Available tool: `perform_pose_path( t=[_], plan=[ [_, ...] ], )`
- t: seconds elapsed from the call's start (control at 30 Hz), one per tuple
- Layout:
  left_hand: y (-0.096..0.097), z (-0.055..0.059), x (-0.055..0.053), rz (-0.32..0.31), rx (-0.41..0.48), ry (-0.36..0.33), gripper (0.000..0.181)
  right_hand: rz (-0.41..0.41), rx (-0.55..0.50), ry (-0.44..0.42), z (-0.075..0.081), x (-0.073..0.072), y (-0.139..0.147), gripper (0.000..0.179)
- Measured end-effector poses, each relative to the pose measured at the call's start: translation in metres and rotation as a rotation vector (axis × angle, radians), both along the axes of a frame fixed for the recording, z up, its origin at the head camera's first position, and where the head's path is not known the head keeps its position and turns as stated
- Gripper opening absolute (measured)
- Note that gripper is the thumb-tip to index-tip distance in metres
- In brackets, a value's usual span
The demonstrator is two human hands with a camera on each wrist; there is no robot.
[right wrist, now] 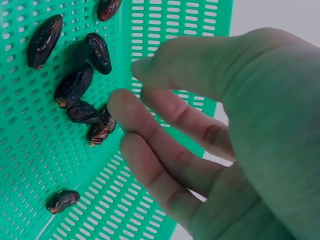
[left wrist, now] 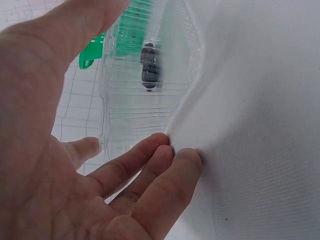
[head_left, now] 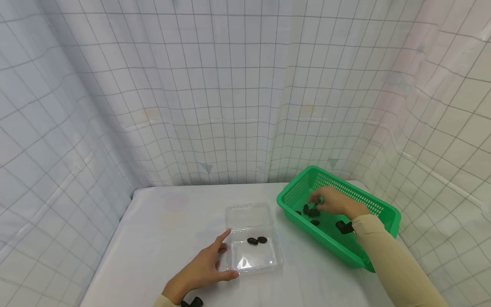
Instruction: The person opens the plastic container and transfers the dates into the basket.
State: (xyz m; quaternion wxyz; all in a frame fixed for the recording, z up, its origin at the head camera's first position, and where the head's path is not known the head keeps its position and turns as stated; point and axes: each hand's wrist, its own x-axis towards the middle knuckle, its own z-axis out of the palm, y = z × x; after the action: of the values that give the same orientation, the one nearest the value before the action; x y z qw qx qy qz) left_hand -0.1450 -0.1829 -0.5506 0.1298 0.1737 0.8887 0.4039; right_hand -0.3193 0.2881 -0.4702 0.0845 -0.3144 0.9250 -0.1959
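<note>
A clear plastic clamshell box [head_left: 264,261] lies opened out on the white table, its lid folded back away from me. Two dark dates [head_left: 257,240] rest side by side in its base. My left hand [head_left: 203,267] is spread at the box's left side, thumb by the near corner and index finger by the hinge. Into a green basket [head_left: 284,198] reaches my right hand [head_left: 334,201], its fingers loosely bent over the dates [right wrist: 73,85]. Nothing shows between thumb and fingertips in the right wrist view; the fingertips are right by a wrinkled brown date [right wrist: 102,129].
Several more dates, one [right wrist: 63,201] off by itself, are scattered on the slotted basket floor. The basket stands slantwise at the table's right side. White grid-patterned curtains [head_left: 230,94] hang behind and on both sides. White cloth [head_left: 161,230] covers the table.
</note>
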Motion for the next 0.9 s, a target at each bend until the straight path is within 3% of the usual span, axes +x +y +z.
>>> perform_pose_path(
  t=[0.4,0.67,0.9],
  plan=[
    [-0.003,0.003,0.002,-0.009,0.003,0.029,0.128,-0.065,-0.06,0.196,0.014,0.024,-0.029,0.023],
    [-0.003,0.003,0.0,-0.011,-0.02,0.038,0.128,0.042,-0.13,0.288,0.025,0.053,-0.069,0.023],
    [-0.003,0.003,0.002,0.004,-0.042,0.022,0.128,0.167,-0.16,0.345,0.01,0.071,-0.104,0.023]
  ],
)
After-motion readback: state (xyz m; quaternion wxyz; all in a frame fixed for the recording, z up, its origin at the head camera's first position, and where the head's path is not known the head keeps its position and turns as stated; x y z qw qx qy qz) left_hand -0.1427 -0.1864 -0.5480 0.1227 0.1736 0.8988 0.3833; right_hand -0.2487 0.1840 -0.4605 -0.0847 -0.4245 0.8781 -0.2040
